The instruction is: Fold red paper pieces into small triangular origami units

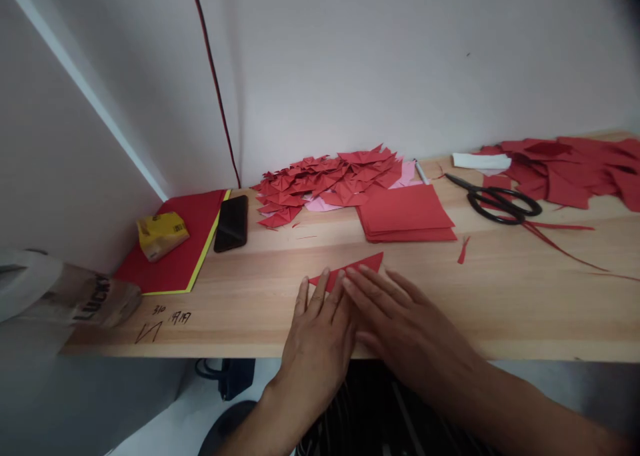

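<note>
Red paper lies partly beneath left grip — and right grip.

Right of the right hand, the table offers passage, scissors (black-handled) and stacked red sheets obstructing behind.

The left hand and right hand partly cover the red paper, hiding its near side.

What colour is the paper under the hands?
The paper is red; see the head view.
</note>
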`<state>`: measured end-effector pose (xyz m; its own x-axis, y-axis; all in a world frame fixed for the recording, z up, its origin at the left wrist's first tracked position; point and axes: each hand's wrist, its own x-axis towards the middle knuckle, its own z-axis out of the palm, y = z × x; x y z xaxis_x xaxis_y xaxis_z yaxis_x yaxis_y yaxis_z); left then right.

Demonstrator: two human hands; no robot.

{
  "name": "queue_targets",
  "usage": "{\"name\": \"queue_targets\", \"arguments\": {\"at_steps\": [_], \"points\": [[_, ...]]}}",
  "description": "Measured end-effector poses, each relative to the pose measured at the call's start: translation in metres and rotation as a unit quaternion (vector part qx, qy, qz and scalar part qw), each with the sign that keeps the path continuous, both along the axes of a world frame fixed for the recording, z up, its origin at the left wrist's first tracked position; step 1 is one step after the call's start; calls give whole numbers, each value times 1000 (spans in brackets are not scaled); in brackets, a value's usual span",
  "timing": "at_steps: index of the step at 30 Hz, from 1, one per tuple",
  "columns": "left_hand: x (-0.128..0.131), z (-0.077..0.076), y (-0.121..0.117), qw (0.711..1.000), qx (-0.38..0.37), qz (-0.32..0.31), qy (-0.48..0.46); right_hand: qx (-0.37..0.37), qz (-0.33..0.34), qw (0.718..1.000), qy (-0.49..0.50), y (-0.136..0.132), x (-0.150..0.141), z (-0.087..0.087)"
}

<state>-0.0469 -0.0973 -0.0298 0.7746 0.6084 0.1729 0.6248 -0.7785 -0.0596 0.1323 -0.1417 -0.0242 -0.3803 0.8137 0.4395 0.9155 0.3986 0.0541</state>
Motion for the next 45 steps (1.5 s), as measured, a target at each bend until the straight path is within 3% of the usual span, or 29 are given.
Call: {"name": "queue_targets", "arguments": {"at_steps": [6,15,19,24,27,39,42,45], "points": [[0,-3,2,1000,24,-1,-12,-21,-28,999,3,8,3,-13],[-14,5,-2,999,11,13,-35,-34,-60,998,-3,2,23,-14],[-14,5,-3,999,6,13,-38,-33,-64,997,13,2,14,-8],[-13,4,-2,999,-19,7,-44,-51,6,997,49,5,-11,-4],[-13,5,-1,999,-29,3,-46,-69,5,996,53,7,-15,-7],[-15,2,-1,997,-38,20,-64,-60,-73,995,12,0,28,-11],[-16,1,-1,997,-32,16,-68,-58,-81,995,21,1,22,-5],[-15,1,0,997,-32,15,-65,-71,-42,996,39,5,2,-1]]}}
